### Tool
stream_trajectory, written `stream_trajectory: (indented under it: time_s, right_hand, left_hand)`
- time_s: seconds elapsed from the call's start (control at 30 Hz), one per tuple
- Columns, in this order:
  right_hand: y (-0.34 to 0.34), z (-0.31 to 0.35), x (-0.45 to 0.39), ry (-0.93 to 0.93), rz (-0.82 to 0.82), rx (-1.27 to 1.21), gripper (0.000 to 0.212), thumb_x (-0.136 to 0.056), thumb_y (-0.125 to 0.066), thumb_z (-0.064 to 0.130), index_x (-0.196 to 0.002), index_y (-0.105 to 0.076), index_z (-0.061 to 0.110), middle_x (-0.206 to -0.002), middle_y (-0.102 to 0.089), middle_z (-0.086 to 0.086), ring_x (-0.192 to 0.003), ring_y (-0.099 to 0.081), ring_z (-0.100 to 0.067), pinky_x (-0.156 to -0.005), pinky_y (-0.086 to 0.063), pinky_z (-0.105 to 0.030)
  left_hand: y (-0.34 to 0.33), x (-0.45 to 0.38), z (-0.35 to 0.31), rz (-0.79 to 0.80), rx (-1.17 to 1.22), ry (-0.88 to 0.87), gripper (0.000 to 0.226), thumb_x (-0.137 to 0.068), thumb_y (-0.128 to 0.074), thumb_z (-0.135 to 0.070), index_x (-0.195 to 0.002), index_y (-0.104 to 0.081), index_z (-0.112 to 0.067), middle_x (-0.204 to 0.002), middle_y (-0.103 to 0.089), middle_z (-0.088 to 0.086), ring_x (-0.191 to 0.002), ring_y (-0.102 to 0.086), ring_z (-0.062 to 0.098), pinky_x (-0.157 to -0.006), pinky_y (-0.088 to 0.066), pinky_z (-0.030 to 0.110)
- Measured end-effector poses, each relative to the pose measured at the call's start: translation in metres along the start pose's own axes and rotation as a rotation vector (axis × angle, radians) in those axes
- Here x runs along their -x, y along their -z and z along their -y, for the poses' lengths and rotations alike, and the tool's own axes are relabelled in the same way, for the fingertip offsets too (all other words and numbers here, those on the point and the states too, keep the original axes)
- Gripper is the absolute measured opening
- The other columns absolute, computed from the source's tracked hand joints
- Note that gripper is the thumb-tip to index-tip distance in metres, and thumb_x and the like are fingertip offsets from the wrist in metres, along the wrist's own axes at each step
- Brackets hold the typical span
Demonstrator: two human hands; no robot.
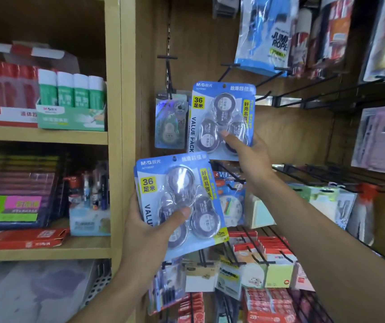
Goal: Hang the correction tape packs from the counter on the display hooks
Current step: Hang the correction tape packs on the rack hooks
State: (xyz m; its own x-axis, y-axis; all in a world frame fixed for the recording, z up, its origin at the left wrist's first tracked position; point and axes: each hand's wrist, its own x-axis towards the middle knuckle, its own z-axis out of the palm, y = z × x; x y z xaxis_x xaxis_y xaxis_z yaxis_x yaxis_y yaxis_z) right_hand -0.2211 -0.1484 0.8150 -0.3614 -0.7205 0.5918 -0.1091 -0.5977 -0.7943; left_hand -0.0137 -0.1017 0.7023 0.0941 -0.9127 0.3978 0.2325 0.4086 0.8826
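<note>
Shelving of pale wood fills the head view on the left, and a wooden back panel (pixel 291 136) studded with black wire hooks fills the right. On the upper shelf (pixel 42 134) a green and white cardboard tray (pixel 70 118) holds a row of white-capped glue sticks (pixel 72 90) standing upright, beside a red and white box (pixel 5 115) of red-labelled sticks. The left hand (pixel 149 227) grips a stack of correction tape packs (pixel 182 201), thumb pressed across the clear blister at the front and fingers curled behind; an edge of a second card shows at the stack's left side. The front card is glossy blue with a yellow "36" patch, and its moulded clear plastic bubble encloses three rounded, dark tape dispensers. The right hand (pixel 249 159) holds the raised correction tape pack (pixel 221 120) against the back panel, thumb on the blister and fingers behind its lower right corner; whether the hole at its top sits on a hook cannot be told. Just left of it a smaller single-dispenser pack (pixel 170 120) hangs from a black hook (pixel 169 73). Above right hangs a shiny blue jump rope bag (pixel 263 36). Below the hands, hooks carry packs of sticky notes (pixel 277 271) in red-topped wrappers.
</note>
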Motion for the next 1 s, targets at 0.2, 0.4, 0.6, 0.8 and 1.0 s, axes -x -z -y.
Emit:
stream_trajectory:
  time_s: [0.2, 0.4, 0.6, 0.8, 1.0]
  right_hand:
    - [0.001, -0.004, -0.007, -0.063, -0.032, -0.038, 0.027, -0.085, -0.081, 0.037, -0.106, -0.072, 0.022, -0.091, -0.078, 0.006, -0.090, -0.076, -0.019, -0.089, -0.061, -0.050]
    - [0.000, -0.009, -0.024, -0.091, -0.064, -0.005, 0.041, -0.075, -0.086, 0.043, -0.106, -0.066, 0.025, -0.094, -0.078, 0.004, -0.087, -0.077, -0.021, -0.087, -0.061, -0.056]
    - [-0.003, -0.015, -0.048, 0.140, -0.136, 0.144, 0.060, -0.084, -0.081, 0.030, -0.139, -0.056, 0.037, -0.126, -0.070, 0.014, -0.114, -0.067, -0.005, -0.099, -0.055, -0.033]
    - [-0.006, -0.029, -0.078, 0.105, 0.022, 0.469, 0.067, -0.094, -0.070, 0.038, -0.154, -0.042, 0.034, -0.155, -0.049, 0.006, -0.133, -0.052, -0.011, -0.094, -0.038, -0.014]
    - [-0.013, -0.034, -0.098, 0.055, 0.107, 0.681, 0.077, -0.094, -0.065, 0.052, -0.159, -0.024, 0.042, -0.150, -0.055, -0.002, -0.126, -0.060, -0.028, -0.100, -0.052, -0.036]
  left_hand:
    - [-0.005, -0.005, -0.004, -0.011, -0.002, -0.024, 0.072, -0.056, -0.092, -0.031, -0.123, -0.065, -0.032, -0.108, -0.080, -0.014, -0.097, -0.078, 0.010, -0.095, -0.060, 0.051]
    - [-0.009, -0.007, -0.001, 0.013, -0.022, 0.006, 0.081, -0.054, -0.092, -0.037, -0.130, -0.062, -0.034, -0.111, -0.079, -0.015, -0.100, -0.078, 0.011, -0.097, -0.059, 0.052]
    - [-0.008, -0.011, -0.001, 0.081, -0.025, 0.055, 0.078, -0.054, -0.093, -0.036, -0.126, -0.064, -0.035, -0.112, -0.080, -0.010, -0.101, -0.078, 0.016, -0.096, -0.059, 0.057]
    - [-0.007, -0.015, -0.002, 0.111, -0.026, 0.051, 0.075, -0.055, -0.091, -0.031, -0.124, -0.064, -0.034, -0.109, -0.080, -0.010, -0.098, -0.078, 0.014, -0.096, -0.060, 0.052]
    - [-0.006, -0.016, -0.004, 0.138, -0.018, 0.054, 0.072, -0.056, -0.089, -0.029, -0.123, -0.064, -0.034, -0.108, -0.081, -0.010, -0.098, -0.079, 0.013, -0.096, -0.060, 0.048]
